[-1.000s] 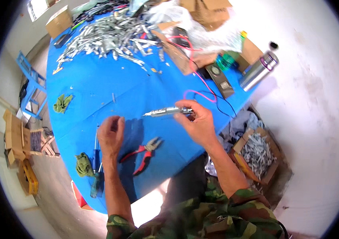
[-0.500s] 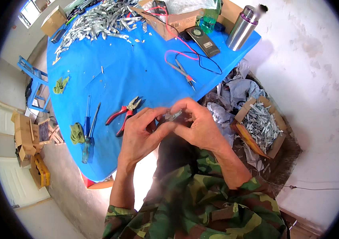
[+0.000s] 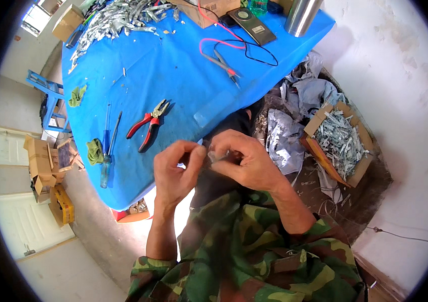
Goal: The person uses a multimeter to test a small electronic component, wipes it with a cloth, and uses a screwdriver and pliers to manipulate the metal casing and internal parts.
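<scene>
Both hands are raised close together over my lap, by the near edge of the blue-covered table (image 3: 173,80). My left hand (image 3: 177,171) is closed in a pinch, thumb against forefinger; whatever is between them is too small to make out. Beside it, my right hand (image 3: 246,158) curls its fingers round a small, pale silvery piece (image 3: 212,155), mostly hidden by the fingers and blurred. Nearest to the left hand on the table lie red-handled pliers (image 3: 147,126), jaws apart. Further left are a screwdriver with a clear blue handle (image 3: 105,161) and a second thin screwdriver (image 3: 116,132).
A heap of silvery strips (image 3: 118,22) covers the table's far left. Test probes (image 3: 224,64) with red and black leads, a dark flat device (image 3: 252,26) and a steel flask (image 3: 302,19) lie far right. On the floor at right stands a carton (image 3: 325,161) of silvery scrap.
My hands have drawn slightly apart; before, they met around the small silvery piece. The whole view has shifted, so the table's things sit higher in it.
</scene>
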{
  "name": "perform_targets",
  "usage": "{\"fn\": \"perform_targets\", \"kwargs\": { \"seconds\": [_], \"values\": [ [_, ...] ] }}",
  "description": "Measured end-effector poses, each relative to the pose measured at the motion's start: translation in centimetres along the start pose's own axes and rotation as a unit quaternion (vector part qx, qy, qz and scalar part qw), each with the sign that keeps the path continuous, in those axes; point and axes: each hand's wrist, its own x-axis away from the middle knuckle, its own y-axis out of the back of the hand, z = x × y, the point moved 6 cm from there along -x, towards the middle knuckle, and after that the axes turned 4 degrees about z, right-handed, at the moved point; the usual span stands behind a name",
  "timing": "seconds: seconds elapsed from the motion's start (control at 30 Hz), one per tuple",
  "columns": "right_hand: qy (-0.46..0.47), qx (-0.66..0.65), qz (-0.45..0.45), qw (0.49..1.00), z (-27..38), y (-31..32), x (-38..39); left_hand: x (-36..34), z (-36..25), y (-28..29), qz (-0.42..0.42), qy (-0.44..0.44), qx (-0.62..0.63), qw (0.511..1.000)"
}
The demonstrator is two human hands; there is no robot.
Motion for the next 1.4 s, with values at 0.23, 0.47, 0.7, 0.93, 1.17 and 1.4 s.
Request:
{"fn": "perform_targets", "kwargs": {
  "seconds": [0.23, 0.47, 0.7, 0.93, 1.17, 1.4],
  "values": [
    [0.014, -0.031, -0.015, 0.999, -0.1, 0.6, 2.1, 0.6, 3.6, 1.2, -0.075, 0.082, 0.062, 0.992],
    [0.026, -0.187, -0.070, 0.980, -3.3, 1.6, 3.7, 1.2, 4.8, 2.7, -0.161, 0.114, 0.240, 0.950],
    [0.009, -0.280, -0.098, 0.955, -4.7, 3.3, 4.6, 2.2, 4.9, 2.6, -0.153, 0.137, 0.215, 0.955],
    [-0.039, -0.286, -0.121, 0.950, -5.0, 3.8, 5.2, 2.9, 4.8, -0.4, -0.073, 0.143, 0.237, 0.958],
    [-0.031, -0.268, -0.139, 0.953, -5.3, 5.0, 6.2, 2.7, 5.5, 0.4, -0.113, 0.170, 0.269, 0.941],
    [-0.021, -0.284, -0.188, 0.940, -7.9, 6.5, 8.1, 3.3, 8.9, 7.1, -0.247, 0.126, 0.227, 0.934]
  ]
}}
